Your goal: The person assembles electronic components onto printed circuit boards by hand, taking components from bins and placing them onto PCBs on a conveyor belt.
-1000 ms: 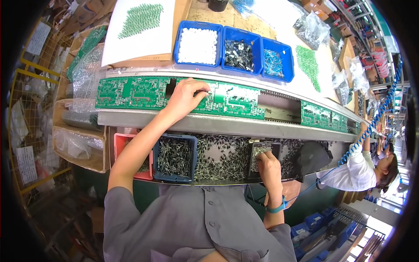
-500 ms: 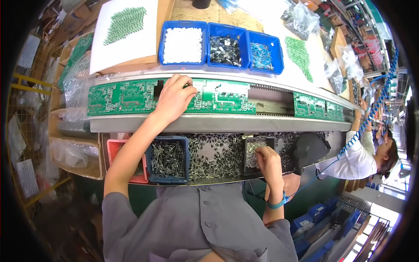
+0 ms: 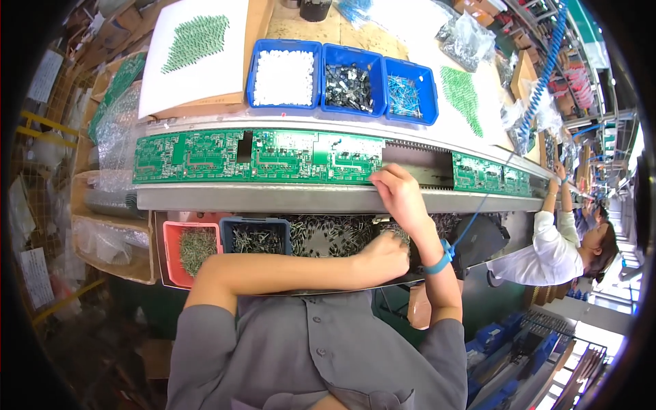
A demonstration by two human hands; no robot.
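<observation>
"Right hand (image 3: 402, 197)?"
"Pinched together at the green circuit board's (image 3: 283, 160) four-o'clock corner; can't tell what's held."
"Left hand (image 3: 384, 258)?"
"At its six o'clock, over the parts bin (image 3: 385, 220); opening and grip hidden."

the buttoned shirt (image 3: 273, 352) is grey, short-sleeved, the wristband (image 3: 439, 259) blue with a thin cord (image 3: 470, 222).

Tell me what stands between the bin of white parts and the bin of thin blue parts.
A blue bin holding mostly black parts, as the head view shows.

Green circuit board (image 3: 290, 158); blue wristband (image 3: 441, 260)
</observation>
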